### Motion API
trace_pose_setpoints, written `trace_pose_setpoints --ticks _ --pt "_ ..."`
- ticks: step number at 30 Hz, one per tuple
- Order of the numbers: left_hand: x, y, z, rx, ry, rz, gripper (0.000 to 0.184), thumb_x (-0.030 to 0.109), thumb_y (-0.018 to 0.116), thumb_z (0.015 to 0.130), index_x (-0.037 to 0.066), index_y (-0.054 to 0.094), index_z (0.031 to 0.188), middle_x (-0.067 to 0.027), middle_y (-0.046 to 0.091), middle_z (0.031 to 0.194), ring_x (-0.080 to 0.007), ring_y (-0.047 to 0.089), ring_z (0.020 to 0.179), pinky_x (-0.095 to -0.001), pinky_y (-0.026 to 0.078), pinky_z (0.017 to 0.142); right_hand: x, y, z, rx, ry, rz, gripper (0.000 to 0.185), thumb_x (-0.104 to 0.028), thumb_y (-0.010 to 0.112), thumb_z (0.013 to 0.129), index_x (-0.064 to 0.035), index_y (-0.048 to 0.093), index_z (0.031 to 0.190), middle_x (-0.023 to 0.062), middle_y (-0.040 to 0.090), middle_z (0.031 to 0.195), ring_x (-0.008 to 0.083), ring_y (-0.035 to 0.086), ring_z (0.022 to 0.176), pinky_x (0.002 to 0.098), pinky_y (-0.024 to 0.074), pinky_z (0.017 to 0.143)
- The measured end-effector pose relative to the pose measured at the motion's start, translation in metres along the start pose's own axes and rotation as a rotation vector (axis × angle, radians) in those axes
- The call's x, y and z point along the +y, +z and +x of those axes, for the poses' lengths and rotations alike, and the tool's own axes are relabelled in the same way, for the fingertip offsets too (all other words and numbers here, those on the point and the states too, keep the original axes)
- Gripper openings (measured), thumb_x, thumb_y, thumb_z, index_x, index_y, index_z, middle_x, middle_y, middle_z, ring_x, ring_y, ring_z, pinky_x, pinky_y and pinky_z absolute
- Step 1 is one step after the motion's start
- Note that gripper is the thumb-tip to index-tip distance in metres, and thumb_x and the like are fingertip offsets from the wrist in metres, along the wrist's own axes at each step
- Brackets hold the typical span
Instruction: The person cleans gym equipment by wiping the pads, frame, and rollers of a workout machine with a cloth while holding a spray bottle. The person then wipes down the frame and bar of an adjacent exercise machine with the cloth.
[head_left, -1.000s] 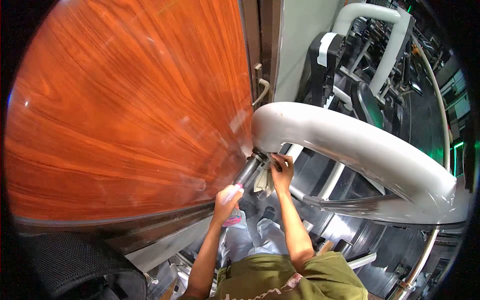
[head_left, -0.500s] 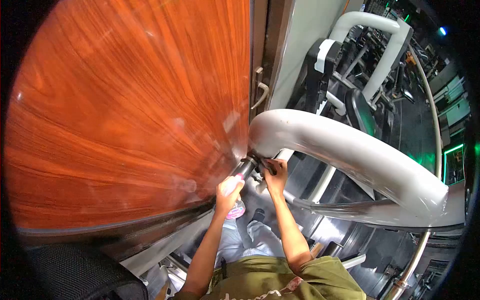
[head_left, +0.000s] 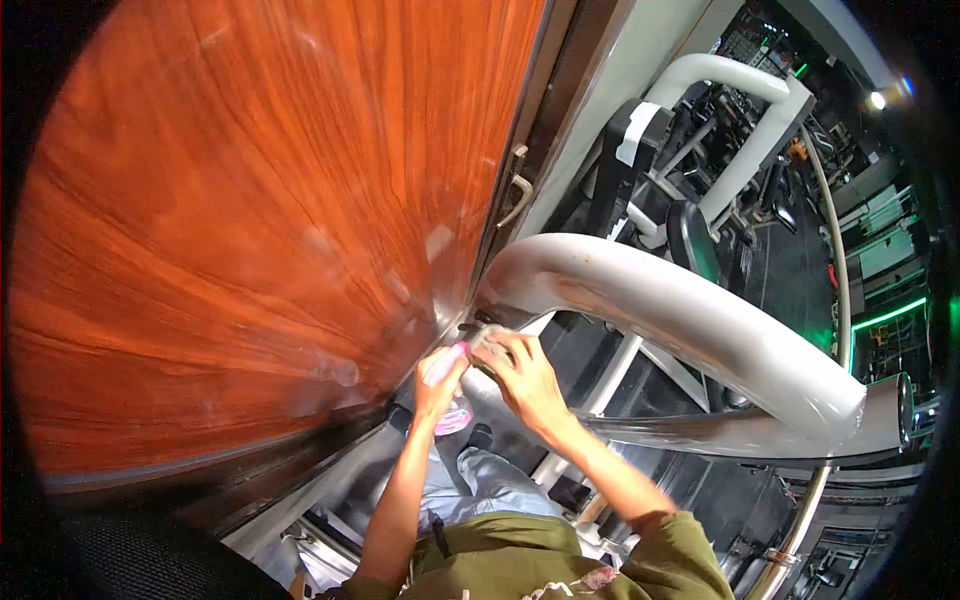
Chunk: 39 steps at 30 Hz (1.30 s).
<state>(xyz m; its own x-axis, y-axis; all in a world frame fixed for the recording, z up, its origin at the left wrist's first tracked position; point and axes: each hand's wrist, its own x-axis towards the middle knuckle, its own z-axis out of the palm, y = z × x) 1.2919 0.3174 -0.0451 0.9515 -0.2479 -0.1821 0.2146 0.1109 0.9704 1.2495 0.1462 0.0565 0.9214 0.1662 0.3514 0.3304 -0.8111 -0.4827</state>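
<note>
My left hand (head_left: 438, 385) is wrapped round the neck of a clear spray bottle (head_left: 453, 416) with a pink label and a pink nozzle. Just right of it, my right hand (head_left: 515, 375) has its fingers curled over a pale cloth (head_left: 487, 345), partly hidden and blurred. Both hands are close together, below the near end of a thick, curved white tube (head_left: 660, 310) of a gym machine. The dark metal post seen under that end is now mostly hidden behind the hands.
A glossy red-brown wooden panel (head_left: 240, 240) fills the left, beside a door handle (head_left: 516, 200). Gym machines with a white frame (head_left: 745, 180) stand at the upper right. A black mesh object (head_left: 150, 560) lies at the lower left. A metal rail (head_left: 828, 230) runs down the right.
My right hand has moved left and up beside my left hand, over the post. My left hand and the bottle have shifted slightly left. The view has turned a little.
</note>
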Motion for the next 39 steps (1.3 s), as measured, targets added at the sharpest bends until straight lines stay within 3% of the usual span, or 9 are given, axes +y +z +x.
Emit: trace_pose_setpoints --ticks 5,8,14,16,21,26,29,33,39 --pt "0.012 -0.027 -0.029 0.066 -0.091 -0.075 0.012 0.011 0.066 0.09 -0.001 0.067 0.088 -0.0038 0.061 0.072 -0.0078 0.052 0.047 -0.0241 0.039 0.044 0.028 0.022 0.049 -0.155 -0.329 -0.739 0.029 -0.022 0.057 0.083 -0.0033 0.068 0.102 0.0127 0.059 0.119 0.0272 0.048 0.122 0.0336 0.0411 0.095" --pt "0.005 -0.04 -0.039 0.065 -0.086 -0.098 0.011 0.007 0.064 0.089 -0.003 0.067 0.091 -0.0066 0.063 0.076 -0.0089 0.053 0.047 -0.0245 0.04 0.044 0.041 0.043 0.057 -0.381 -0.46 -0.968 0.03 -0.022 0.054 0.086 -0.0035 0.068 0.106 0.0125 0.059 0.118 0.0288 0.048 0.121 0.0369 0.04 0.098" --pt "0.008 -0.047 -0.058 0.093 -0.081 -0.039 0.013 0.01 0.061 0.091 -0.003 0.064 0.09 -0.0099 0.065 0.078 -0.0126 0.054 0.045 -0.0263 0.043 0.045 0.075 0.106 0.052 -0.472 -0.549 -1.047 0.027 -0.021 0.056 0.085 -0.0067 0.071 0.103 0.0053 0.064 0.105 0.0252 0.05 0.109 0.0337 0.0399 0.09" --pt "0.006 -0.048 -0.064 0.095 -0.084 -0.06 0.012 0.008 0.061 0.089 -0.003 0.064 0.09 -0.0103 0.065 0.077 -0.013 0.055 0.045 -0.0267 0.043 0.045 0.07 0.104 0.057 -0.527 -0.503 -1.128 0.03 -0.024 0.054 0.089 -0.0078 0.071 0.107 0.0065 0.063 0.107 0.024 0.049 0.11 0.0362 0.0374 0.097" --pt "0.024 -0.042 -0.063 0.078 -0.165 -0.077 0.01 0.008 0.066 0.087 -0.002 0.067 0.089 -0.0051 0.063 0.077 -0.009 0.053 0.049 -0.0247 0.04 0.045 0.005 0.024 0.095 -0.523 -0.295 -1.021 0.026 -0.025 0.058 0.086 -0.0122 0.077 0.098 0.0028 0.066 0.103 0.0219 0.048 0.104 0.0342 0.0352 0.085" --pt "0.036 -0.038 -0.054 0.023 -0.117 -0.084 0.009 0.006 0.066 0.088 -0.003 0.067 0.09 -0.0038 0.06 0.076 -0.0087 0.053 0.049 -0.0243 0.04 0.045 0.023 0.06 0.098 -0.439 -0.399 -1.089 0.022 -0.028 0.061 0.082 -0.0165 0.078 0.09 -0.0026 0.067 0.094 0.0206 0.049 0.103 0.0338 0.0351 0.083" --pt "0.047 -0.041 -0.05 -0.033 -0.113 -0.099 0.009 0.005 0.066 0.088 -0.003 0.066 0.09 -0.0042 0.059 0.077 -0.0087 0.053 0.049 -0.0243 0.04 0.045 0.052 0.123 0.104 -0.598 -0.299 -1.114 0.022 -0.03 0.059 0.086 -0.0236 0.079 0.091 -0.0063 0.072 0.098 0.0195 0.049 0.104 0.0365 0.0339 0.082" --pt "0.061 -0.044 -0.048 -0.092 -0.033 -0.039 0.008 0.004 0.065 0.089 -0.003 0.066 0.089 -0.0043 0.058 0.075 -0.0087 0.053 0.049 -0.0242 0.039 0.045 0.045 0.12 0.134 -0.82 -0.105 -1.062 0.03 -0.029 0.051 0.094 -0.0203 0.075 0.112 -0.0048 0.069 0.112 0.0211 0.049 0.115 0.0424 0.0319 0.088" --pt "0.07 -0.048 -0.04 -0.109 -0.025 -0.008 0.008 0.004 0.064 0.089 -0.004 0.066 0.088 -0.0048 0.058 0.075 -0.0086 0.053 0.048 -0.0244 0.039 0.044 -0.016 0.002 0.164 -0.499 -0.063 -0.982 0.02 -0.024 0.063 0.082 -0.0172 0.078 0.093 0.0023 0.071 0.097 0.0217 0.053 0.106 0.0365 0.0351 0.088"
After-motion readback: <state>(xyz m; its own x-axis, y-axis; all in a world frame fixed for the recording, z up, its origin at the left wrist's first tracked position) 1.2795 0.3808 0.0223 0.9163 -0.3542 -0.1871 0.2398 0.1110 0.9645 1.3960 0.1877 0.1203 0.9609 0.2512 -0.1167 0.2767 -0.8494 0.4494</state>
